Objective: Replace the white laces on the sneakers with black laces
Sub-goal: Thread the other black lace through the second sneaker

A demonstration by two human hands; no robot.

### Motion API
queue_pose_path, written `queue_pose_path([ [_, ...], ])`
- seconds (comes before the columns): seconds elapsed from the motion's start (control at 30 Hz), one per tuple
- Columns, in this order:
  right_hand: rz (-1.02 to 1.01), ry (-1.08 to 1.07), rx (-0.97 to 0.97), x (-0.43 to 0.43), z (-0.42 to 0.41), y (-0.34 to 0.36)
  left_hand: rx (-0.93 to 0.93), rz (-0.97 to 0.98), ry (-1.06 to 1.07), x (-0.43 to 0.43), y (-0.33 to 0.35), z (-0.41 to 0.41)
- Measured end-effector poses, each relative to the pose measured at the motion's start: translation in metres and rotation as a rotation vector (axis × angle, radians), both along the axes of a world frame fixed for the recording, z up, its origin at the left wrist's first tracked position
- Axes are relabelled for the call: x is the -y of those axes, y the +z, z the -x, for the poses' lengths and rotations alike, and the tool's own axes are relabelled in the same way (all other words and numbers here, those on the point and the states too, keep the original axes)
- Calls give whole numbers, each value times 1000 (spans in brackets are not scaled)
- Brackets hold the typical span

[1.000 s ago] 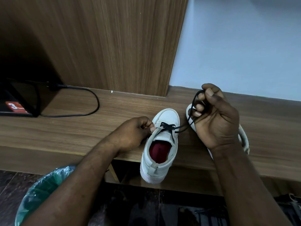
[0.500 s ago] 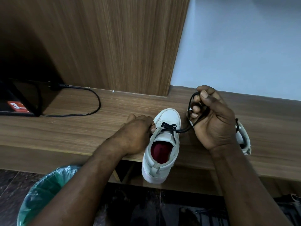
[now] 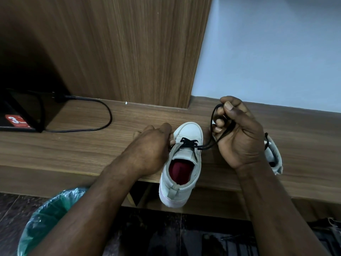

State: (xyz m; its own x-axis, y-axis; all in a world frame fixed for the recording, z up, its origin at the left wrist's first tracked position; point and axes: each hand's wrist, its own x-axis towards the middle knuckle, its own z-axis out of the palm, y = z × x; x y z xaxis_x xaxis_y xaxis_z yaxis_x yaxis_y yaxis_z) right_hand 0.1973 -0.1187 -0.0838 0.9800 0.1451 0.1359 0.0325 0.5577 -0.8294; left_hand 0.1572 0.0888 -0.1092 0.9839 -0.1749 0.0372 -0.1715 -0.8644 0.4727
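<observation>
1. Head view: a white sneaker [image 3: 190,132] sits on a wooden ledge [image 3: 88,146] with its toe pointing away from the person and its heel hanging over the near edge. The red insole shows through the opening.
2. A black lace [image 3: 189,143] crosses the eyelets nearest the sneaker's toe. One strand leaves the sneaker's right side and rises in a loop. Another slips off its left side.
3. The left hand [image 3: 149,150] rests against the sneaker's left side at the eyelets. Its fingers are curled and pressed together, and they seem to pinch the lace strand there, though the back of the hand hides the contact.
4. The right hand [image 3: 241,137] is raised just right of the sneaker's toe. Its fingers are curled round the lace loop, and the thumb presses the lace against the forefinger.
5. A second sneaker [image 3: 274,156] lies on the ledge right of the first. It is mostly hidden behind the right hand, with a dark strand showing at its edge.
6. Well left of the sneaker, a black cable [image 3: 106,124] curves across the ledge to a dark device [image 3: 16,121] bearing a red sticker.
7. Beyond the sneaker stand a wooden panel [image 3: 129,52] and, further right, a pale blue wall [image 3: 276,52].
8. Below and left of the sneaker's heel, a bin with a green liner [image 3: 46,215] stands on the dark floor [image 3: 166,237].
</observation>
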Motion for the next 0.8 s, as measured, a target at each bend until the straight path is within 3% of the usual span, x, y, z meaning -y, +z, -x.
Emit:
queue_pose_path([
  [0.1, 14, 4, 2, -1, 0, 0, -157, 342, 27, -8, -2, -2],
  [0.13, 14, 5, 2, -1, 0, 0, -195, 366, 32, -11, -3, -2],
  [0.27, 13, 0, 3, -2, 1, 0, -195, 240, 22, -12, -4, -3],
  [0.43, 22, 2, 11, -2, 0, -1, -87, -101, 14, -7, -1, -7],
  [0.63, 13, 7, 19, 5, -1, -3, -352, -347, 89, -18, -10, -9],
  [0.8, 20, 27, 12, 0, 0, -4, -313, -455, 195, -28, -13, -11],
])
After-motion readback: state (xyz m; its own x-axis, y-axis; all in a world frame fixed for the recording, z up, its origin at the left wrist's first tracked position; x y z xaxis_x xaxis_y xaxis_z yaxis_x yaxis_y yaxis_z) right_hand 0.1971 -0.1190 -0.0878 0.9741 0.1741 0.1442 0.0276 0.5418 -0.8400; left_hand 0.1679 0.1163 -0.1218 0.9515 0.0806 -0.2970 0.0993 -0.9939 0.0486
